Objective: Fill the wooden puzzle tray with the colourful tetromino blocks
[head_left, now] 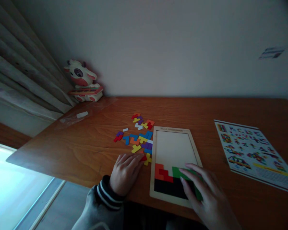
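Note:
A wooden puzzle tray (169, 201) lies on the table in front of me. Its lower part holds black, orange and red pieces (164, 175) and green pieces (176, 172). Over the tray's lower right corner is my right hand (203, 190), fingers apart, its fingertips at the green pieces, which it partly covers. To the left of the tray, my left hand (127, 172) rests low on the table with fingers extended. Its fingertips are beside a small red piece (144, 157) and a yellow piece (148, 159); whether they touch is unclear.
Loose coloured pieces (135, 140) lie scattered left of the tray. A printed pattern sheet (254, 153) is on the right. At the far left corner stands a toy cow with a keyboard (84, 80), near clear plastic wrapping (73, 119). A curtain (26, 64) hangs at left.

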A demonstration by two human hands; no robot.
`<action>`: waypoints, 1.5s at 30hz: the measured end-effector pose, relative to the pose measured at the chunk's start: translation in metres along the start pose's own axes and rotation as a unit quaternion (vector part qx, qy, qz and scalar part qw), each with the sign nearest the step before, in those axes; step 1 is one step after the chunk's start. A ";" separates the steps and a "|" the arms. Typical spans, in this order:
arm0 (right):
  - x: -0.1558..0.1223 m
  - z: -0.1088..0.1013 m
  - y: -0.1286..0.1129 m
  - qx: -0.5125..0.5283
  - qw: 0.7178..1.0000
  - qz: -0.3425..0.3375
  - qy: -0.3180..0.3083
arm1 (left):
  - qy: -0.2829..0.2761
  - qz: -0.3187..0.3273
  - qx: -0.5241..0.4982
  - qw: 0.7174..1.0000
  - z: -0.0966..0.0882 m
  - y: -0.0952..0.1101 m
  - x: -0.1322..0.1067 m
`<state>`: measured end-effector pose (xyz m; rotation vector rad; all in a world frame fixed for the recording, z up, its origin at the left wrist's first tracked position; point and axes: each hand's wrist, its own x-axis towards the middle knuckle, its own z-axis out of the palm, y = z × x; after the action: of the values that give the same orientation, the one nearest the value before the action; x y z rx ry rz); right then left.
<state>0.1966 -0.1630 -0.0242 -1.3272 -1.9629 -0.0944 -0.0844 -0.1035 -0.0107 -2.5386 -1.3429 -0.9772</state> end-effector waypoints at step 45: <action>0.010 0.002 -0.037 0.183 0.976 0.123 -0.007 | 0.026 0.082 -0.298 0.951 0.015 0.058 0.021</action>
<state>0.1630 -0.1711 -0.0070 -1.3082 -1.7078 0.3777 -0.0231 -0.1180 0.0011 -2.9406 -0.8940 -1.5943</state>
